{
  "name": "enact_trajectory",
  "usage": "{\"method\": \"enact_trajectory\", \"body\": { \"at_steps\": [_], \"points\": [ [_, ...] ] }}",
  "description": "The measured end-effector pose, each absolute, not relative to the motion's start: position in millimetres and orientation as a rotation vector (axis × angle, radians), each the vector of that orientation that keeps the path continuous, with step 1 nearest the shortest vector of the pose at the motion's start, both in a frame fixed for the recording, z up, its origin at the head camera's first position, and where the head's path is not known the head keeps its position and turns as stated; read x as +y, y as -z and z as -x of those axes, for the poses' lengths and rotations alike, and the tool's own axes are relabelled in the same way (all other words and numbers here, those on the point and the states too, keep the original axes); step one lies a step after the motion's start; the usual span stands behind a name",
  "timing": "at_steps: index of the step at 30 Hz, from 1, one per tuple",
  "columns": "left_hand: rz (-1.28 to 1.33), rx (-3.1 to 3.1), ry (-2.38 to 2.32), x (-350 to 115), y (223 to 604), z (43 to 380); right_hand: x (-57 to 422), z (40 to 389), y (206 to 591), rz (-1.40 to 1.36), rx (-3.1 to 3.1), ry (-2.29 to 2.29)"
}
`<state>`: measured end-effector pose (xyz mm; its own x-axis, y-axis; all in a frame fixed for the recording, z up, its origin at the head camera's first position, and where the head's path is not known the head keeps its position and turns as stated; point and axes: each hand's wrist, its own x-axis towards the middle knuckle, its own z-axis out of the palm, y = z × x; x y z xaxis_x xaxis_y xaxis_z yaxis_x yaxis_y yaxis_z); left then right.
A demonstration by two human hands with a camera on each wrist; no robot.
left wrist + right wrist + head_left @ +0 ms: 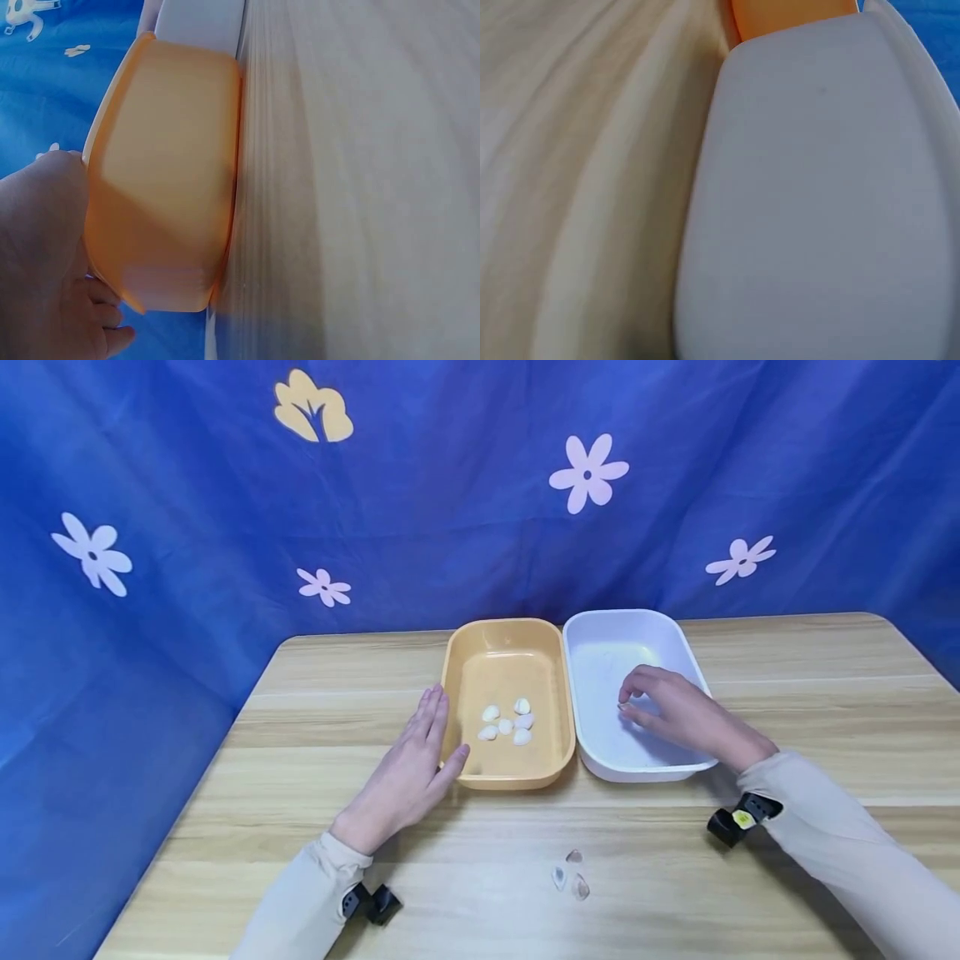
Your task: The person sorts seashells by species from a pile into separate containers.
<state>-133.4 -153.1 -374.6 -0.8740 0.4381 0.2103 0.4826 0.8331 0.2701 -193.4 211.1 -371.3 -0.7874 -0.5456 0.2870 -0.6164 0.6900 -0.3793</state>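
Observation:
My left hand (405, 772) rests with its fingers straight along the left rim of the orange tray (468, 635), thumb over the near corner. In the left wrist view that same hand touches the tray's rim. Several pale seashells (522, 737) lie in the tray's near half. Over the white basin (600, 625), to the right of the tray, my right hand (671, 706) pinches a small dark seashell (622, 705) between thumb and forefinger; little of the shell shows. The right wrist view has only the basin's outer wall (817, 187), without the hand.
Three darker seashells (581, 887) lie on the wooden table (300, 793) nearer to me, below the two containers. Tray and basin stand side by side near the table's back edge. Behind them hangs a blue curtain (450, 485) with flower shapes.

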Motion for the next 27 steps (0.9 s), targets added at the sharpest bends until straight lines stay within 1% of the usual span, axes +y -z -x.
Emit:
{"method": "enact_trajectory", "body": {
  "at_steps": [10, 23, 27],
  "points": [
    [0.729, -2.868, 0.457, -151.9, 377.5, 133.2, 197.6, 201.5, 373.1, -0.906, -2.892, -0.664],
    [0.708, -2.873, 0.453, -151.2, 377.6, 132.9, 192.8, 197.0, 380.9, -0.765, -2.92, -0.616],
    [0.716, -2.878, 0.463, -152.2, 377.6, 135.0, 189.9, 196.0, 380.9, -0.767, -2.902, -0.614]
  ]
}}
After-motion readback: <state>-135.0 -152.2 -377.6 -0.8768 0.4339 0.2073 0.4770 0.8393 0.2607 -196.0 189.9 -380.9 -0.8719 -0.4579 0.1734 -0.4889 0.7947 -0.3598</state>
